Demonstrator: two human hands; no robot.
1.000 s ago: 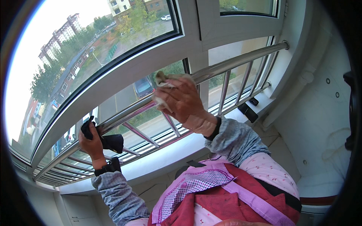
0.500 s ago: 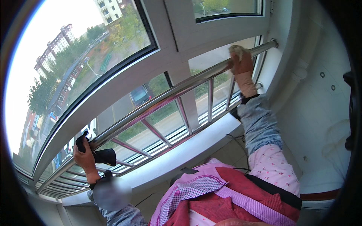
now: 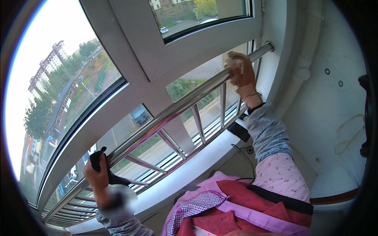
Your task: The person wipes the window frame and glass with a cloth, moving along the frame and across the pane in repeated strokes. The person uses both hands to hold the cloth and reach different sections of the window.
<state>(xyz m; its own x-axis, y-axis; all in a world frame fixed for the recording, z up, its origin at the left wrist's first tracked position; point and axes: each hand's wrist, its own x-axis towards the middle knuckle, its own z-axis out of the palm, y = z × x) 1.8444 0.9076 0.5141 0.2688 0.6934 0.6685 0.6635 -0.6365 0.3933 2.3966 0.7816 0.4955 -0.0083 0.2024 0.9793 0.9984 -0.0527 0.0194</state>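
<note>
A shiny metal railing (image 3: pixel 169 114) runs across the window, from lower left to upper right. At its left part, my left hand (image 3: pixel 95 175) is closed around the top bar with a black cloth (image 3: pixel 118 180) bunched in it, one end hanging behind the bar. Near the right end of the bar, my right hand (image 3: pixel 245 80) presses a pale beige cloth (image 3: pixel 232 59) onto the metal. The fingers of this hand are curled over the bar and slightly blurred. Part of my left wrist is smudged out.
White window frames (image 3: pixel 138 88) rise behind the railing, with a street and buildings outside. Below runs a white sill (image 3: pixel 214 149); a black box-like object (image 3: pixel 239 131) and cables (image 3: pixel 246 153) lie by its right end. A white wall with a pipe (image 3: pixel 301 74) stands at right.
The view has turned, shifting the window and railing leftward. My right hand stays near the bar's right end with its cloth. My left hand still grips the bar, and its black cloth hangs differently.
</note>
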